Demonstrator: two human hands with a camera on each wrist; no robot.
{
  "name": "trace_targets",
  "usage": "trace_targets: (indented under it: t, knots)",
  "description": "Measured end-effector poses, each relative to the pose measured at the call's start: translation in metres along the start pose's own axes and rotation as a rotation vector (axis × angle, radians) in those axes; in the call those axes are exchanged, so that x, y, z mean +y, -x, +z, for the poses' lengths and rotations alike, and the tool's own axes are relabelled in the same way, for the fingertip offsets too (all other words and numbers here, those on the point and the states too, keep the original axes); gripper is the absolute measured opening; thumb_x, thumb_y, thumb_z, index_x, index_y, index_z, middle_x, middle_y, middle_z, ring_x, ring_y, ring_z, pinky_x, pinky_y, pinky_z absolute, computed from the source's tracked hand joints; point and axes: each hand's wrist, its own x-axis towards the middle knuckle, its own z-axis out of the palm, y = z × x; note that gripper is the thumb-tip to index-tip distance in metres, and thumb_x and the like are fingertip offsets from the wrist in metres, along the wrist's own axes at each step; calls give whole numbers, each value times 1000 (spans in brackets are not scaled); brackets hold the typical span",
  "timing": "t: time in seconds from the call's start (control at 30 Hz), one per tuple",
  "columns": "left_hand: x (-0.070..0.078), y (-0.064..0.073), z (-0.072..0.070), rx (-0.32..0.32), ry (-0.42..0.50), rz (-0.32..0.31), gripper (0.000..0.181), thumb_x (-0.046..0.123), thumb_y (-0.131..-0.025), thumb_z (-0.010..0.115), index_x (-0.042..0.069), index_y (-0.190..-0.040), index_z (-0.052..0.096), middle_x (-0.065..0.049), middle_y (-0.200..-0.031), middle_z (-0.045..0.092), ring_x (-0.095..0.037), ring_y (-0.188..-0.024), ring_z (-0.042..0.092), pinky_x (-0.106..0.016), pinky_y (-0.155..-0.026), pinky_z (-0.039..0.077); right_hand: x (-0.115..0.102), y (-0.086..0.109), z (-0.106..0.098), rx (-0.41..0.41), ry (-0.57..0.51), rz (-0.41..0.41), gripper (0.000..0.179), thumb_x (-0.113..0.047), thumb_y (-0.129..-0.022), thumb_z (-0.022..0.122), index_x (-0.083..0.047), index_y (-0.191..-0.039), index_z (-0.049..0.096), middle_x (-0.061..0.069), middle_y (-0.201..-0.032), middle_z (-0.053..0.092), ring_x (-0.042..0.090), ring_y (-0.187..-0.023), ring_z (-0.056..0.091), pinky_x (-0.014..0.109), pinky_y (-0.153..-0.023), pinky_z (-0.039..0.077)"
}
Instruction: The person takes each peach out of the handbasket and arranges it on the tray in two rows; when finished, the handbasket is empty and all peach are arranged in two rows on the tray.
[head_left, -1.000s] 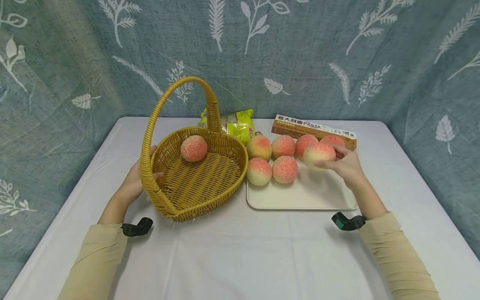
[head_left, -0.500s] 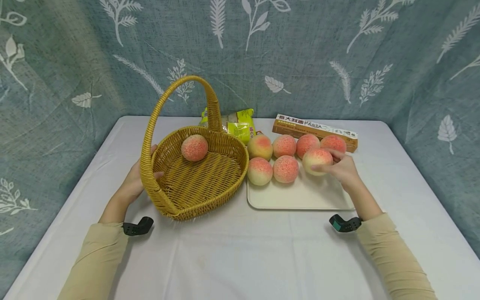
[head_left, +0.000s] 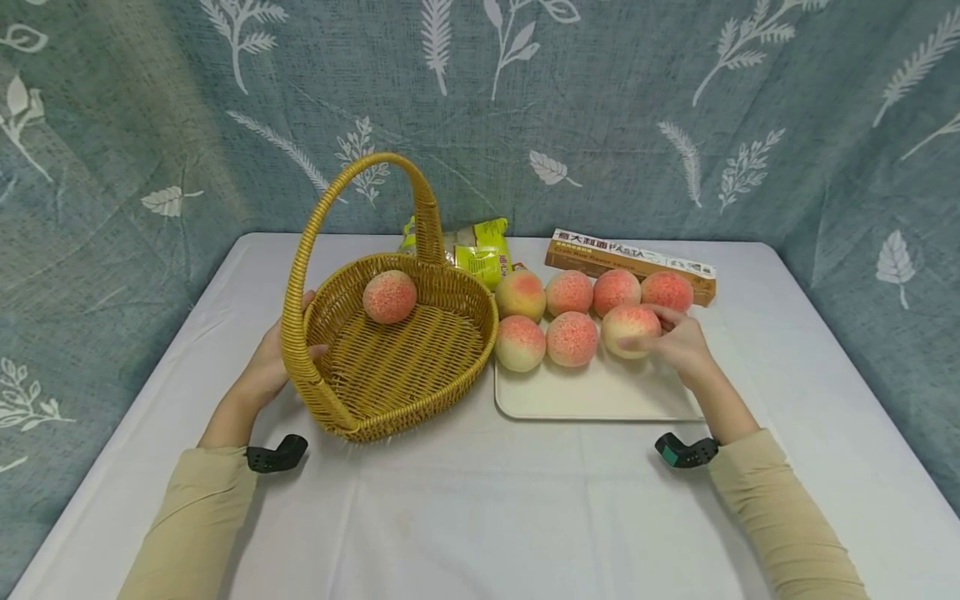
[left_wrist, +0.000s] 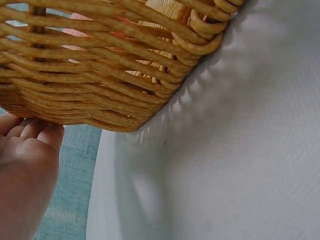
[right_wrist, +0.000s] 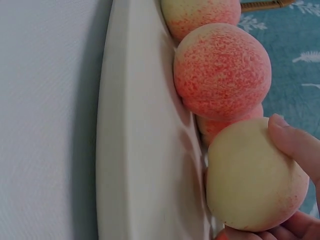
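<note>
A yellow-brown wicker basket (head_left: pixel 401 358) with a tall arched handle stands left of centre, and one reddish peach (head_left: pixel 389 297) lies inside at its back. My left hand (head_left: pixel 268 360) grips the basket's left side, the thumb over the rim; in the left wrist view its fingers touch the weave from outside. On a cream tray (head_left: pixel 592 392) sit several peaches in two rows. My right hand (head_left: pixel 681 340) holds a pale peach with a pink top (right_wrist: pixel 255 175) between thumb and fingers, right of a red-speckled peach (head_left: pixel 572 339) in the front row. Whether it touches the tray I cannot tell.
Behind the basket lies a yellow-green food packet (head_left: pixel 480 250). A brown and white pasta box (head_left: pixel 630 262) stands behind the tray's back row. White cloth (head_left: pixel 480 500) covers the table, and a patterned teal curtain (head_left: pixel 480 108) hangs at the back.
My right hand has moved left and slightly down with the peach, which now sits nearer the front row. The rear right peach is more exposed. My left hand and the basket stay put.
</note>
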Motion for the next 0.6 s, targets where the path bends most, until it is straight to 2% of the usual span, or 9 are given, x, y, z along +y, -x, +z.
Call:
trace_targets:
  t: [0.43,0.6]
  knots:
    - [0,1,-1,-1,16,-9,91,-4,-85,60,3,-156,3,-23,-159,8,-48,-143,10,-63,-112,11,3,-2,5,-29,15,-40,79,-7,-78,78,11,-143,38,29,-143,41,37,-132,38,45,-112,29]
    - [1,0,-1,-6,25,-10,90,-5,-85,59,3,-156,3,-22,-160,7,-48,-143,10,-63,-112,11,4,-1,5,-35,80,-66,78,-10,-77,79,12,-141,38,30,-142,41,39,-132,38,47,-112,29]
